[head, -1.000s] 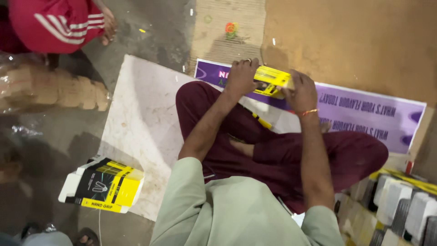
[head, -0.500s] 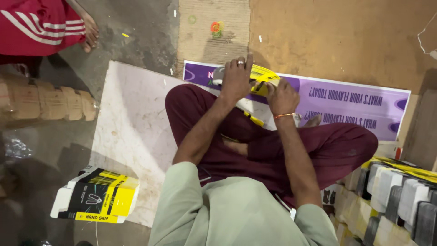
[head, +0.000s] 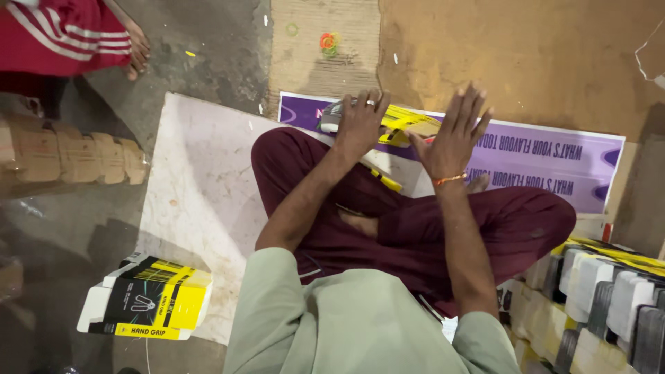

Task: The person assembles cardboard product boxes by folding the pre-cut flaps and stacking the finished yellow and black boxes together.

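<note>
I sit cross-legged in maroon trousers on a white board. My left hand grips a flat yellow, black and grey carton held just above my knees. My right hand is lifted off the carton with its fingers spread, and an orange thread circles its wrist. Under the carton lies a purple printed sheet.
A stack of flat yellow and black cartons lies at the board's near left corner. More cartons stand packed in rows at the lower right. Another person's foot and red striped trousers show at the upper left. Coloured rubber bands lie ahead.
My right hand has let go of the carton and opened, fingers spread. My left hand still holds the carton. The view has shifted slightly.
</note>
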